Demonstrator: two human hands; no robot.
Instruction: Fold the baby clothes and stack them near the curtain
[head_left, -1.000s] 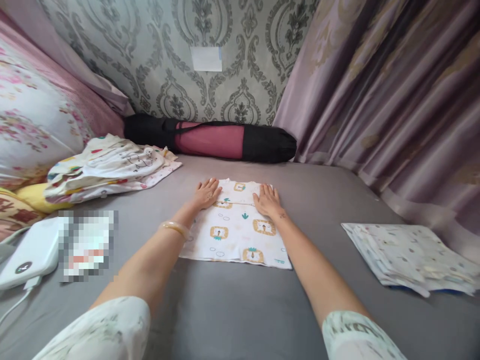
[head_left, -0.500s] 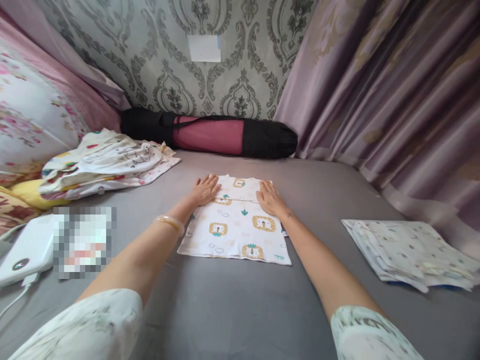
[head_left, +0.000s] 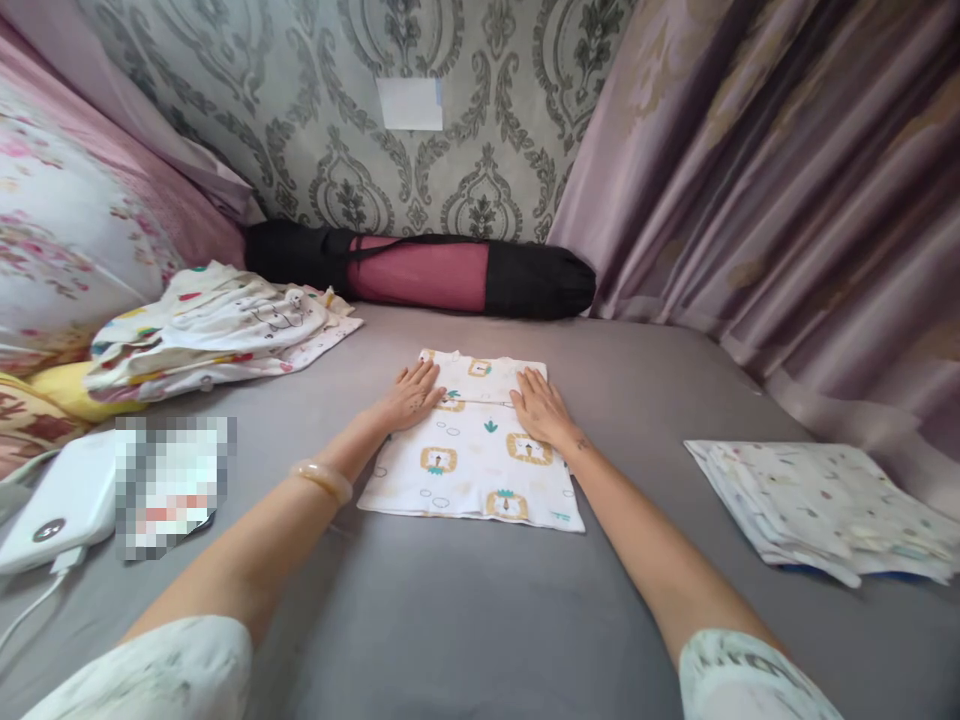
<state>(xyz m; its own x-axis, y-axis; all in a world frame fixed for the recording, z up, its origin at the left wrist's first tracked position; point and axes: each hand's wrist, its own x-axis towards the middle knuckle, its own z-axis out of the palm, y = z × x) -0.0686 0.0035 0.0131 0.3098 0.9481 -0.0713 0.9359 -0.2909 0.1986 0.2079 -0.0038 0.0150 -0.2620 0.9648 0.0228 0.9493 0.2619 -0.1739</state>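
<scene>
A white cloth garment (head_left: 472, 465) printed with tan lion faces and small green plants lies flat on the grey sheet, its far part folded over so that an edge runs across it. My left hand (head_left: 412, 395) rests flat on its upper left edge, fingers stretched out, a pale bangle on the wrist. On the upper right edge lies my right hand (head_left: 541, 405), palm down with its fingers extended. Neither hand grips the fabric.
A grey sheet (head_left: 465, 610) covers the bed. Loose clothes (head_left: 225, 325) lie at the left, folded cloths (head_left: 825, 505) at the right. A black and red rolled bag (head_left: 420, 272) is by the wall. A white power bank (head_left: 67, 495) sits beside a blurred item (head_left: 176, 490).
Both hands have slid slightly toward me along the garment's sides, showing more of its far corners. The left forearm has shifted a little to the left.
</scene>
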